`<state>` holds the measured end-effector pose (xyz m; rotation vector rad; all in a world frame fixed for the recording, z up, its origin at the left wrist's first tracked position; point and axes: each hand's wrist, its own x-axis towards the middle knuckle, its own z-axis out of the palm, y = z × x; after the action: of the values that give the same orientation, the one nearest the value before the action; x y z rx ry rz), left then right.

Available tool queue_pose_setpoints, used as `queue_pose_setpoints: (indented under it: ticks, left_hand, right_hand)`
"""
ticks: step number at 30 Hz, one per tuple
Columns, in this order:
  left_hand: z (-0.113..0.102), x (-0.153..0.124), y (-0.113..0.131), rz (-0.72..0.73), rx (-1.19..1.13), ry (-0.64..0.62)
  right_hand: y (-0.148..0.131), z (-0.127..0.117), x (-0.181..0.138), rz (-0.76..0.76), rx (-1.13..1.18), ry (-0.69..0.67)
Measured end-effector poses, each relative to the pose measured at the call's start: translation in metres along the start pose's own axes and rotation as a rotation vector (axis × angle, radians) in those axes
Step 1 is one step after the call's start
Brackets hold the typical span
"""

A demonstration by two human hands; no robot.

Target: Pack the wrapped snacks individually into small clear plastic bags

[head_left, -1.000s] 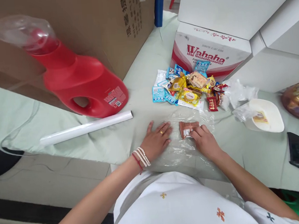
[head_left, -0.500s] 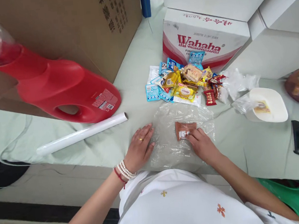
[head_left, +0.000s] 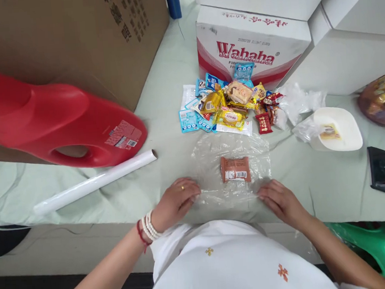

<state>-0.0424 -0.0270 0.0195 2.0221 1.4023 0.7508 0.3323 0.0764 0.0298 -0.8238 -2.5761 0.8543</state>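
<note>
A clear plastic sheet lies spread on the cloth-covered table, with a brown snack packet flat on its middle. At the sheet's near left edge, my left hand has its fingers closed on the plastic. My right hand pinches the near right edge of the same sheet. Neither hand touches the brown packet. Beyond the sheet rests a heap of snack packets, among them a yellow one and a small red one.
At left stand a red jug and a large brown carton, with a white roll in front. A Wahaha box stands behind the snacks. On the right are a white container, a snack bowl, and a phone with keys.
My right hand has let go of the brown packet and moved nearer me to the sheet's edge. The left hand has shifted down onto the sheet's near left edge, its fingers now closed.
</note>
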Motion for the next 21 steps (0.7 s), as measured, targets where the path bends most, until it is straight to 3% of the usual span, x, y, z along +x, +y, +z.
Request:
queue_pose_setpoints:
  ticks: [4, 8, 11, 14, 15, 16, 18, 19, 21]
  left_hand:
    - [-0.019, 0.055, -0.012, -0.295, -0.072, 0.078]
    - [-0.033, 0.097, -0.03, -0.469, 0.163, 0.362]
    - [-0.043, 0.095, -0.022, -0.5, 0.346, 0.685]
    - [-0.038, 0.074, 0.013, -0.42, 0.495, 0.974]
    - [-0.031, 0.068, 0.027, -0.338, 0.51, 0.968]
    - [-0.02, 0.064, 0.041, -0.219, 0.493, 0.83]
    - [0.007, 0.065, 0.061, 0.059, 0.414, 0.435]
    - [0.023, 0.07, 0.066, 0.115, 0.385, 0.279]
    - [0.05, 0.084, 0.068, 0.055, 0.391, 0.088]
  right_hand:
    - [0.016, -0.028, 0.044, 0.214, 0.041, 0.041]
    - [0.048, -0.044, 0.09, 0.331, -0.293, 0.022]
    - [0.061, -0.046, 0.12, 0.264, -0.481, 0.074]
    - [0.06, -0.038, 0.144, 0.153, -0.421, 0.051]
    - [0.058, -0.033, 0.151, 0.135, -0.405, 0.022]
    - [0.055, -0.027, 0.157, 0.13, -0.405, -0.006]
    - [0.05, -0.017, 0.167, 0.164, -0.449, -0.041]
    - [0.048, -0.013, 0.171, 0.202, -0.474, -0.052]
    - [0.046, -0.008, 0.177, 0.305, -0.483, -0.087]
